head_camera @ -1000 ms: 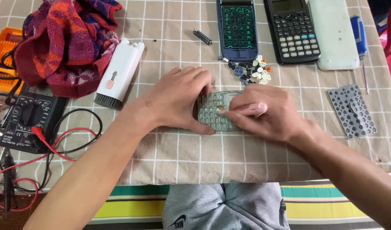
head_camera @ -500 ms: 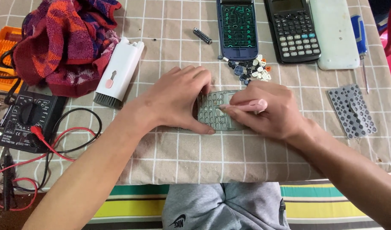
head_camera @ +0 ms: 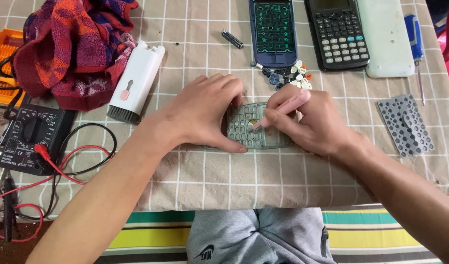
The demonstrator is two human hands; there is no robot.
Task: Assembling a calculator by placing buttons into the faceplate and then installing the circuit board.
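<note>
I see my left hand (head_camera: 205, 115) pressed flat on the left end of a grey keypad membrane (head_camera: 256, 128), which lies near the middle of the counter (head_camera: 263, 178), its grip spread open with the thumb along the near edge of the sheet. My right hand (head_camera: 315, 124) has its grip closed on a slim pink tool (head_camera: 283, 110), the tip touching the membrane's face.

Just beyond the membrane sits a small heap of loose keys (head_camera: 288, 77), and past that, at the far edge, an opened blue calculator shell (head_camera: 273, 32) showing its green board, a black calculator (head_camera: 338, 33) beside it, then a pale green cover (head_camera: 385, 36) and a blue-handled screwdriver (head_camera: 416, 41). A small battery (head_camera: 232, 38) lies left of the shell. Toward the right edge rests a second grey perforated sheet (head_camera: 405, 124).

On the left side, a white brush case (head_camera: 136, 83) leans against a red and purple cloth (head_camera: 73, 49); a black multimeter (head_camera: 31, 137) with red and black leads (head_camera: 63, 168) sits at the left edge, near an orange tray (head_camera: 2, 58).

The counter wears a beige checked cloth over a striped one at the near edge, with my grey-clad lap below.
</note>
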